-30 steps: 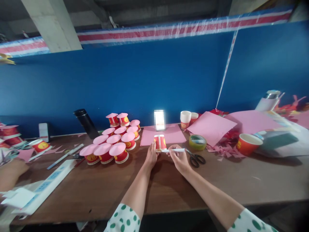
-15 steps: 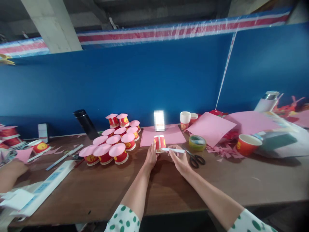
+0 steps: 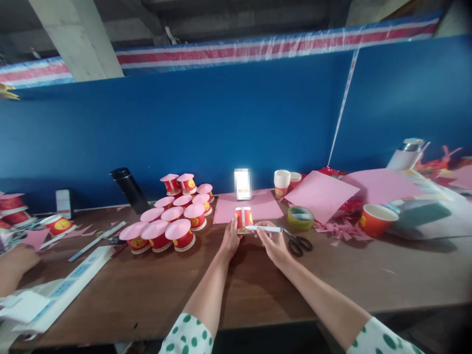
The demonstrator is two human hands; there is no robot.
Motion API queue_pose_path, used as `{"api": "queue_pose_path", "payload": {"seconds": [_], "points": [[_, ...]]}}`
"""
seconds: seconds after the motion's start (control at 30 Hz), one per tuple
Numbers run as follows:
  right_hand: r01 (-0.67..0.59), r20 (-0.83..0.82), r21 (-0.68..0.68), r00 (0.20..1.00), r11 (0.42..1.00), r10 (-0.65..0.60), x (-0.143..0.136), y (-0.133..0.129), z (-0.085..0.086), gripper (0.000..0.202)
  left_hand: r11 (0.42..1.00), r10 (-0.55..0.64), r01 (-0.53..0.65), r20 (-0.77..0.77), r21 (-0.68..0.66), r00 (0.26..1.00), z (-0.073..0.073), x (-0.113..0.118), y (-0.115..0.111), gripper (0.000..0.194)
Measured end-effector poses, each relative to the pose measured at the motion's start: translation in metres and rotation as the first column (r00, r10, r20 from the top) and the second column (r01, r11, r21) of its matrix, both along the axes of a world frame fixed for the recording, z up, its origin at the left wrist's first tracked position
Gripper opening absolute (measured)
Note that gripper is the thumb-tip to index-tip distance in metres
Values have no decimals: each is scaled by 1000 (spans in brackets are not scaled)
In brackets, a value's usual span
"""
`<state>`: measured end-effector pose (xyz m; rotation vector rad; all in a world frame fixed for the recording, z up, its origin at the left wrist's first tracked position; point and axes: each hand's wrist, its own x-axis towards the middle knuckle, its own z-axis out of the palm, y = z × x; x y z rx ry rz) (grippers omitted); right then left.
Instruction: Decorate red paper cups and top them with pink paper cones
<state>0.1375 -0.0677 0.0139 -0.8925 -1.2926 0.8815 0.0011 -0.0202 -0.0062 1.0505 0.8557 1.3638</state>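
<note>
Upside down over the table, a red paper cup [image 3: 243,217] with a pale vertical strip is gripped along its left side by my left hand [image 3: 231,237]. My right hand [image 3: 272,241] pinches a white pen-like stick [image 3: 263,228], whose left end meets the cup's lower part. I cannot make out whether that stick is a pen or a glue tube. Behind the cup lies a pink paper sheet [image 3: 261,204]. Black-handled scissors [image 3: 299,244] rest just right of my right hand, beside a roll of yellowish tape [image 3: 300,217].
Several red cups with pink paper discs [image 3: 179,229] stand to the left. Further left are a black flask [image 3: 130,189], a power strip [image 3: 66,290] and another person's hand [image 3: 18,263]. On the right are pink sheets [image 3: 322,196] and a red cup [image 3: 378,220].
The view has shifted very slightly. Both hands, the cup and the white stick keep nearly the same positions.
</note>
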Motion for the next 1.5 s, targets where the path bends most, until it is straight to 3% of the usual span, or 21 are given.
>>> {"api": "queue_pose_path", "payload": {"seconds": [0.63,1.13,1.5], "points": [[36,24,15,999,999,-36,-1,-7,10,16,1000,26,-26,-1,1,1000,-1,1,1,44],[-24,84,10,996,1000,23,1,-9,13,17,999,48,-49,-68,-13,997,10,1,-7,42],[-43,108,56,993,998,37,2,-9,11,15,999,33,-33,-14,-7,999,8,2,-5,41]]}}
